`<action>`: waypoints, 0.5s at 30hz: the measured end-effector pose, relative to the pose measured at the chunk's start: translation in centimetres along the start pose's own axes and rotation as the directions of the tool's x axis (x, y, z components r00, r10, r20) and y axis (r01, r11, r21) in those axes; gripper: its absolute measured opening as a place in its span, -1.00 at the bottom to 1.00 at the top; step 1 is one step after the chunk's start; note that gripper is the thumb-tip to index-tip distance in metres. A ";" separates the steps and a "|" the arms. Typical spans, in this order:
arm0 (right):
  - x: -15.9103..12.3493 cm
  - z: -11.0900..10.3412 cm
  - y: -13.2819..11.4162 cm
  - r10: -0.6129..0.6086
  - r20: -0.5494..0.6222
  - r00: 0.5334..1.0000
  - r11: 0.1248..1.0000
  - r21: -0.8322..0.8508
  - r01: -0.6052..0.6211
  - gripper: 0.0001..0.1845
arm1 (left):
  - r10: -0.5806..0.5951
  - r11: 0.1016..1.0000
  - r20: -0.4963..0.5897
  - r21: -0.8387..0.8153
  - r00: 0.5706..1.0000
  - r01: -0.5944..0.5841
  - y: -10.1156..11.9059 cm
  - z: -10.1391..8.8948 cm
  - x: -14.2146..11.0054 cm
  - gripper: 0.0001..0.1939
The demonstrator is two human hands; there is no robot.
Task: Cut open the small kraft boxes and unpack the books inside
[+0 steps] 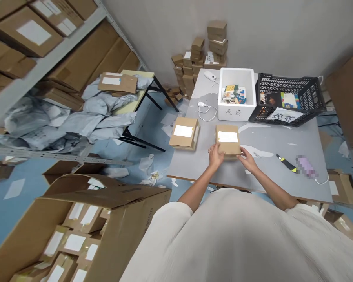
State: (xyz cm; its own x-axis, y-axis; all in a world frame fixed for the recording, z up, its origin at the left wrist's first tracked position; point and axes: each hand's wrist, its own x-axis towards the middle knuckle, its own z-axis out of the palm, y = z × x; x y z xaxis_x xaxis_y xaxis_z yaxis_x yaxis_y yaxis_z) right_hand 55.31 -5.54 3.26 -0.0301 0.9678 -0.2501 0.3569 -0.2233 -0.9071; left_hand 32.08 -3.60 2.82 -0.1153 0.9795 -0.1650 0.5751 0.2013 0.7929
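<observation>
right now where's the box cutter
In the head view, the box cutter lies on the right of the grey table, between the right hand and a blurred purple object.

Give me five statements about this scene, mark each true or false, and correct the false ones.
1. The left hand and right hand both touch a kraft box with a white label. True.
2. The utility knife lies inside the white foam box. False: it lies on the grey table, to the right of the hands.
3. The white foam box holds books. True.
4. The black plastic crate stands left of the white foam box. False: it stands to its right.
5. A second labelled kraft box sits on the grey table, apart from the one under the hands. True.
</observation>
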 end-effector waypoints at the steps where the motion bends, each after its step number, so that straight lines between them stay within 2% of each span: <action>1: -0.4 -1.2 0.5 0.005 -0.022 1.000 1.000 0.009 -0.005 -0.25 | 0.011 1.000 0.016 -0.003 1.000 -0.011 0.7 1.0 -0.1 -0.36; 8: -3.3 -9.3 4.8 0.039 -0.120 0.992 0.999 -0.003 -0.039 -0.28 | 0.027 0.999 0.109 0.019 0.994 -0.030 5.6 8.8 -2.0 -0.35; 11: -4.1 -11.5 7.0 0.054 -0.133 0.990 0.998 -0.025 -0.058 -0.32 | -0.002 0.996 0.155 0.084 0.988 -0.011 6.8 11.2 -2.8 -0.34; 15: -4.0 -13.1 9.5 0.059 -0.079 0.995 0.996 -0.065 -0.064 -0.36 | -0.065 0.986 0.177 0.165 0.982 0.036 7.0 12.9 -3.7 -0.29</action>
State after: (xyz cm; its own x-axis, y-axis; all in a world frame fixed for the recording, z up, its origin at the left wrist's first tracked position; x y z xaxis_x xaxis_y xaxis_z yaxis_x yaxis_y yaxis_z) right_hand 71.05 -10.03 0.13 0.0645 0.9591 -0.2756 0.4183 -0.2767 -0.8651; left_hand 46.99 -5.84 1.35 -0.0075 0.9482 -0.3177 0.6963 0.2330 0.6788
